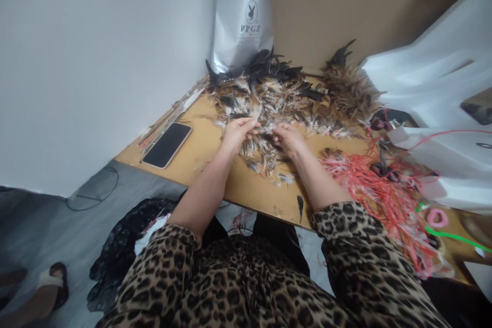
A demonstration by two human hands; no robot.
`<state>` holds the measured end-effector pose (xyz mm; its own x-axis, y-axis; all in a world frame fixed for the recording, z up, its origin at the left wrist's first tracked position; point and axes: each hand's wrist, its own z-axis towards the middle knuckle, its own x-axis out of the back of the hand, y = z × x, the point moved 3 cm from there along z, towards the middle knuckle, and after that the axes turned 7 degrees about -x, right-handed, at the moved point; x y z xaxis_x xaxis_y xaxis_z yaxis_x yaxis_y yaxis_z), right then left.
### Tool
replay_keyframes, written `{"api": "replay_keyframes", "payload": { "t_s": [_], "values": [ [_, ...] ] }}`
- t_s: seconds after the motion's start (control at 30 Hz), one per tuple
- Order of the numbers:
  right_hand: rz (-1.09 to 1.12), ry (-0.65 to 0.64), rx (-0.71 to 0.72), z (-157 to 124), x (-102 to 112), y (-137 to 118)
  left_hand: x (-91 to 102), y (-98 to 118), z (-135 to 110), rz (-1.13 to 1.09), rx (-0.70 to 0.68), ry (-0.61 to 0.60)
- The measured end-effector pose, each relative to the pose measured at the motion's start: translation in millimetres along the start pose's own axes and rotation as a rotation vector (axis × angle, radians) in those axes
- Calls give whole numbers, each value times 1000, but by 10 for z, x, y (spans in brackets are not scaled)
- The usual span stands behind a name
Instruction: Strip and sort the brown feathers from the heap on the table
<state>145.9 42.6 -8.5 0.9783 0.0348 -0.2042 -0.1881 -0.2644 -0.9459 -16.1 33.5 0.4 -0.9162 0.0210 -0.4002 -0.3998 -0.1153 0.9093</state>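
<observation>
Fingers (249, 124) of the left hand (235, 136) are pinched together on a small tuft of feathers (265, 97). Those of the right hand (289, 139) curl down into the same heap, but I cannot tell if they grip. The feathers are slim and pointed, brown and cream with some black, heaped loose across the far middle of the wooden table (207, 151). A phone (167, 144) lies left of them, red strings (369, 184) to their right.

L hand (236, 133) & R hand (289, 139) fingertips buried in feathers (269, 92); sandalled foot (28, 301) cut off at left edge.
</observation>
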Motion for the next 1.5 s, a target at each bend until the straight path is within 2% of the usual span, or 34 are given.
{"api": "replay_keyframes", "payload": {
  "t_s": [0.13,0.23,0.4,0.5,0.67,0.83,0.97,1.2,1.3,1.5],
  "values": [
    [46,-29,28,-1,1,-12,-34,-8,-28,-25,54,-37],
    [16,-19,108,-37,-36,-63,-43,-21,-44,-65,87,-57],
    [-196,54,299,-132,-115,-153,-58,-47,-81,-99,199,-113],
    [-302,54,361,-188,-177,-171,-59,-54,-92,-92,236,-145],
    [-328,39,324,-237,-240,-159,-48,-87,-82,-77,222,-150],
    [-127,10,174,-190,-225,-99,-61,-95,-60,-21,121,-142],
    [20,-56,83,-140,-226,-41,-78,-85,-65,-9,99,-127],
    [98,25,175,-133,-220,-18,-126,-89,-110,-16,154,-162],
    [99,54,200,-127,-218,-5,-137,-87,-120,-54,169,-134],
    [171,174,273,-115,-210,0,-147,-122,-129,-104,228,-142]
  ]
}}
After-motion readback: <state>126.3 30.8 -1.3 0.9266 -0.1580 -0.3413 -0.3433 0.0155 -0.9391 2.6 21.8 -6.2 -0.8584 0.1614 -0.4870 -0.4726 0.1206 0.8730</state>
